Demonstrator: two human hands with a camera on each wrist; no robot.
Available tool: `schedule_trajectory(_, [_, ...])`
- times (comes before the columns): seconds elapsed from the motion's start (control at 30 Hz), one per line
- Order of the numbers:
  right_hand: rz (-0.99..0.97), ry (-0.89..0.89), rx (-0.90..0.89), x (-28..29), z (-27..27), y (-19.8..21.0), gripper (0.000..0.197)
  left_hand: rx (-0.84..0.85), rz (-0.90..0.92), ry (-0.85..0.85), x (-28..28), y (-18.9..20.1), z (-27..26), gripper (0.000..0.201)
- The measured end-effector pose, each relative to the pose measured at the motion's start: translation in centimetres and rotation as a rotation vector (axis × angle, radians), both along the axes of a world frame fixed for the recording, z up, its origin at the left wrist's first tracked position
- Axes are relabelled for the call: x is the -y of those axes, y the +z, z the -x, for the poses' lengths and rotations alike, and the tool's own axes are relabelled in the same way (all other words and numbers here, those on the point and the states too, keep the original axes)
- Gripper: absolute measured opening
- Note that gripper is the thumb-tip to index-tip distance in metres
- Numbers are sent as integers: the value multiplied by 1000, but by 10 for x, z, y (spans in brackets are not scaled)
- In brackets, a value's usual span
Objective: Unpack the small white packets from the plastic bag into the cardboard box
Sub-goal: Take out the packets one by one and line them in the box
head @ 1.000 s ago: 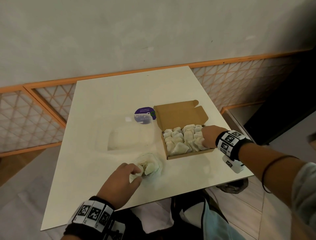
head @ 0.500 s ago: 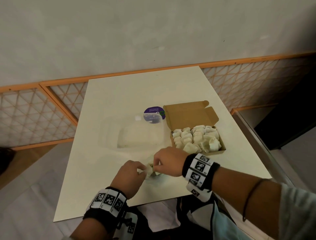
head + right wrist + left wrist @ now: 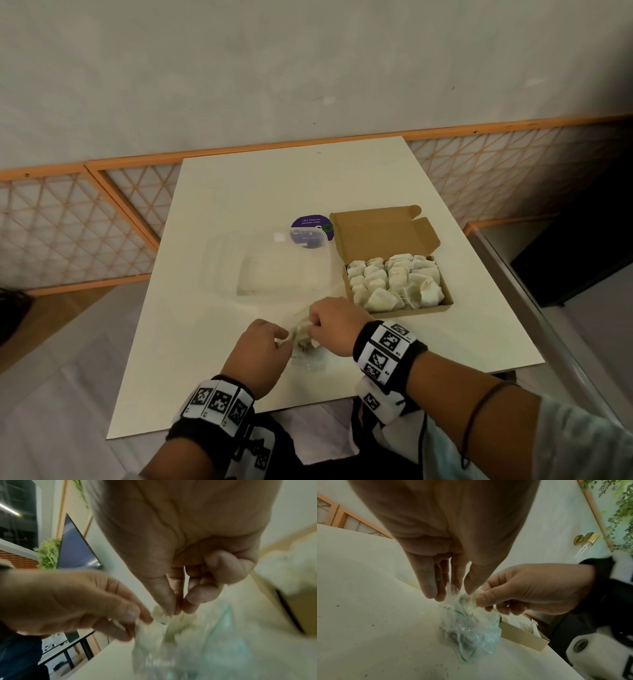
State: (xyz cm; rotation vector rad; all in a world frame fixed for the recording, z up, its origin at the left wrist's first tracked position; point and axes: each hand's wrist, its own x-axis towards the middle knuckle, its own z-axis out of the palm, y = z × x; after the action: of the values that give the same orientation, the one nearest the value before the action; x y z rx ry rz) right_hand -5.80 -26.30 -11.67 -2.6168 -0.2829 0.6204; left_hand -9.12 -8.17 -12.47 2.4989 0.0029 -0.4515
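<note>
Head view shows both forearms reaching in from the near edge of the white table (image 3: 260, 192), the two hands meeting over the crumpled plastic bag (image 3: 310, 356) that lies near that edge. The left hand (image 3: 258, 356) comes in from the near left, knuckles up, wrist bent slightly so its fingers point right toward the bag's mouth. The right hand (image 3: 334, 323) comes from the near right, its forearm crossing low over the table corner, back of the hand up and fingers curled down and to the left.

From the left wrist camera, the left hand (image 3: 447, 555) hangs fingers-down, its fingertips (image 3: 429, 589) pressed close together and pinching the clear film at the top of the plastic bag (image 3: 471, 630). Beside it the right hand (image 3: 529, 589) pinches a small white packet (image 3: 471, 597) at the bag's opening between thumb and forefinger, its other fingers tucked under.

Seen from the right wrist camera, though blurred, the right hand (image 3: 180, 555) has thumb and forefinger tips brought together on the packet (image 3: 158, 613), while the left hand (image 3: 72, 601) grips the bag's edge just to the left.

To the right of the hands, just beyond them, the cardboard box (image 3: 411, 310) sits with its lid folded back, packed with white packets (image 3: 394, 281). A clear plastic container (image 3: 270, 267) stands to the left of the box, with a purple round sticker (image 3: 310, 231) at its far right corner.
</note>
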Motion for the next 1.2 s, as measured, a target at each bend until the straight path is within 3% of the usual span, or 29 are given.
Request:
schedule_trajectory(0.3, [-253,-44,57,24,0,54,26,-17,43,-20,-8,11,2,37])
schedule_trajectory(0.4, [-418,-96,-48,29,3,67,29,97,116,-40,-7,24,4,55])
schedule_trajectory(0.5, [-577,-125,-194,33,4,70,29,160,315,-61,-1,44,7,69])
schedule_trajectory(0.63, [-797,-132,-323,33,6,68,27,220,470,-71,11,71,7,44])
schedule_trajectory(0.77, [-889,-169,-373,33,9,68,30,277,500,-36,16,83,7,17])
schedule_trajectory(0.97, [-980,-191,-410,41,8,67,38,310,407,-27,13,85,7,14])
schedule_trajectory(1.2, [-957,-426,-309,44,1,59,35,247,457,31,14,89,7,14])
